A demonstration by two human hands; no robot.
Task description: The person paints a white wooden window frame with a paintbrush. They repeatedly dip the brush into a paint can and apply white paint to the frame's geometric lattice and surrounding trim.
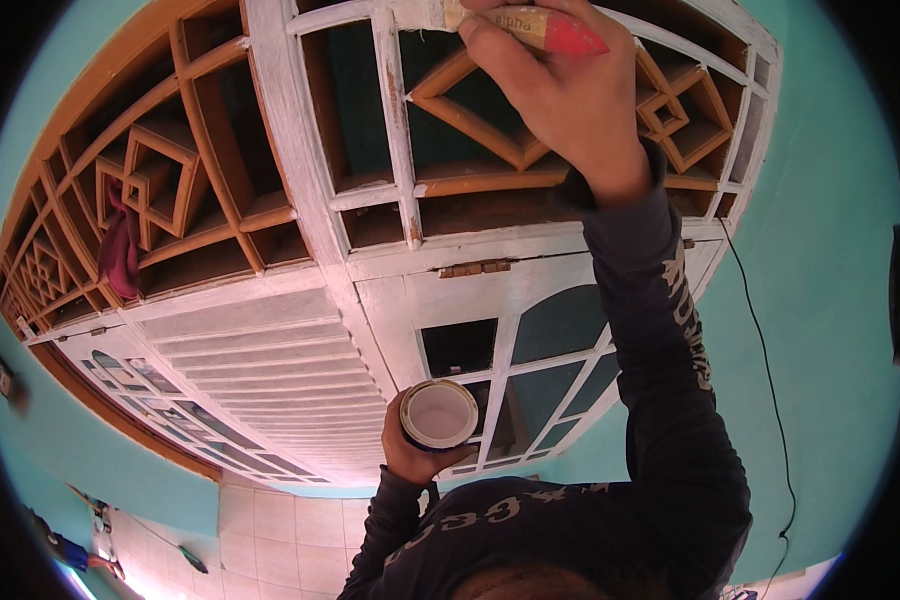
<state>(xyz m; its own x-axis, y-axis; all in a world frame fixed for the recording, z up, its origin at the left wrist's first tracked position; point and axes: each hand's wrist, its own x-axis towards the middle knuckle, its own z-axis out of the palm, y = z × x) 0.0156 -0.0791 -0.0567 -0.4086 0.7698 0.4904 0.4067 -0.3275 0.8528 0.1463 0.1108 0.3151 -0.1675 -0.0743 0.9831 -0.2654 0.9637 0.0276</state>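
Head view. The right hand (555, 85) is raised at the top of the frame on a fully extended arm in a dark printed sleeve (670, 350). Its fingers are clamped together around the handle of a paintbrush (515, 22). The handle is pale wood with a red end pointing right; the bristle end points left and meets a white-painted bar of the transom grille (390, 140). The bristles are partly cut off by the frame edge.

The left hand (420, 450) is held low, near the chest, with the elbow bent. Its fingers are wrapped around a small round paint can (438, 413), gripping it from below. The can is upright and open, with a pale rim and white paint inside.

The grille is a wooden lattice of rectangles and diamond shapes. The middle bars are coated white with a streaky, uneven finish; the sections to the left and far right show bare orange-brown wood. A dark red cloth (120, 245) hangs in the left lattice. Below the grille, a white louvred shutter (280, 380) lies left of a white glazed door panel (530, 370). A rusty hinge (475, 268) sits on the rail between them.

Turquoise wall (820, 300) borders the frame on the right, with a thin black cable (770, 380) running down it. Pale floor tiles (270, 540) show at lower left.
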